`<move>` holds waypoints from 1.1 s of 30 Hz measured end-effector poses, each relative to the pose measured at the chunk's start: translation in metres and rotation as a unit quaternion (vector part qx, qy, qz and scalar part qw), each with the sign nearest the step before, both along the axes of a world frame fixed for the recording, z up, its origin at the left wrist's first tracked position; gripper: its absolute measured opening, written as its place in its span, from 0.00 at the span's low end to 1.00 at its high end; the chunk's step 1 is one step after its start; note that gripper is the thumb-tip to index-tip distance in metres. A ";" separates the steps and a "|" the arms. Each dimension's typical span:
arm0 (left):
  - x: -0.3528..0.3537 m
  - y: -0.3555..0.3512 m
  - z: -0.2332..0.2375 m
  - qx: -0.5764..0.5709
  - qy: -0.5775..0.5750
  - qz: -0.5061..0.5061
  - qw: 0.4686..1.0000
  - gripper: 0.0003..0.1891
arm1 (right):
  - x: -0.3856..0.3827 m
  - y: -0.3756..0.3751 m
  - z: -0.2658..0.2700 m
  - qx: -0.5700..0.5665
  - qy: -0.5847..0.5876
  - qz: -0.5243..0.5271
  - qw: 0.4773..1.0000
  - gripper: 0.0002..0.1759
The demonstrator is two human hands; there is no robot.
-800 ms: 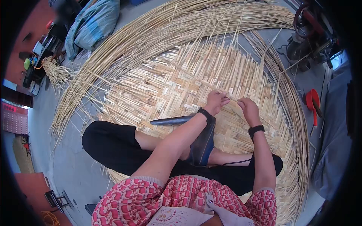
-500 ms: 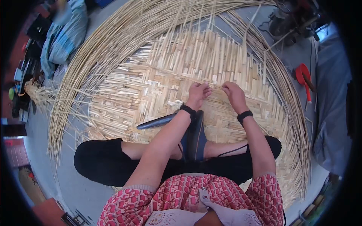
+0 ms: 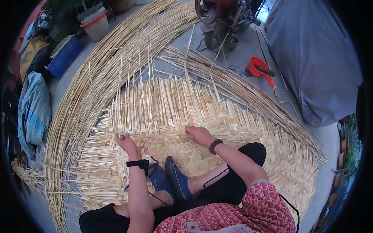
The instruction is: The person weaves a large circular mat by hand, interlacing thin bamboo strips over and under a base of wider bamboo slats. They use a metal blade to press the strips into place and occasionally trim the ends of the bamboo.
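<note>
A long, pale split-reed strip (image 3: 155, 136) runs crosswise just above a woven reed mat (image 3: 217, 128). My left hand (image 3: 128, 143) pinches it near its left end, which sticks out past the fingers. At the middle of the mat my right hand (image 3: 199, 136) is closed on the same strip, fingertips together. Beneath my hands the mat shows a zigzag weave, with loose upright reed ends along its far edge. My feet in dark blue shoes (image 3: 178, 180) rest on the mat between my arms.
Long bundles of reeds (image 3: 83, 93) curve round the left and far sides, with another bundle (image 3: 252, 93) at the right. Beyond lie a red dipper (image 3: 258, 66), a motorbike wheel (image 3: 215, 37), a grey cover (image 3: 311, 58), a blue crate (image 3: 64, 58) and a white bucket (image 3: 95, 27).
My hands have moved apart, the left one out to the left along the strip. The head view has turned toward the right, so the mat and shoes appear lower and further left.
</note>
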State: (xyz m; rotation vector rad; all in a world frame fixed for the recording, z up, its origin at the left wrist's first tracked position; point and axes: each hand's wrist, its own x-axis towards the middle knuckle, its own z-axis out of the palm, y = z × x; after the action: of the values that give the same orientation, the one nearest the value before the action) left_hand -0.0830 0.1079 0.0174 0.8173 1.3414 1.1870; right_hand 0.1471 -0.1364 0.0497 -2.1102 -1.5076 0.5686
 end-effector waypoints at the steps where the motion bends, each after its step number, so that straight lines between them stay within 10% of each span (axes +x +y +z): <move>1: -0.010 0.005 -0.001 -0.029 0.067 0.045 0.996 0.37 | -0.002 -0.004 -0.006 -0.009 -0.008 0.017 1.000 0.10; 5: -0.046 0.006 0.018 0.022 0.228 0.124 0.966 0.36 | -0.022 -0.007 -0.023 -0.086 -0.128 0.035 0.987 0.12; 7: -0.047 0.008 0.019 0.069 0.107 0.078 0.989 0.34 | -0.050 -0.003 0.003 0.145 -0.201 0.014 0.969 0.12; 11: -0.010 -0.013 0.046 0.122 0.025 -0.096 0.988 0.27 | -0.109 0.033 0.018 0.071 0.018 0.118 0.990 0.10; 18: 0.001 -0.044 0.184 0.113 -0.080 -0.260 0.956 0.24 | -0.193 0.053 -0.028 0.151 -0.098 0.358 0.916 0.22; 24: -0.120 -0.091 0.310 0.279 -0.046 -0.173 0.943 0.26 | -0.210 0.070 -0.049 0.189 -0.136 0.307 0.923 0.17; 33: -0.372 -0.234 0.363 0.317 0.234 0.165 0.904 0.18 | -0.158 0.078 0.010 0.153 -0.085 0.286 0.942 0.19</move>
State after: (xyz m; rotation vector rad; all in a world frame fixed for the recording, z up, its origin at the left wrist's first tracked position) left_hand -0.4552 -0.1266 0.3800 1.4509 1.5311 1.8251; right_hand -0.0109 -0.0582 0.0595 -1.5061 -2.1694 0.3129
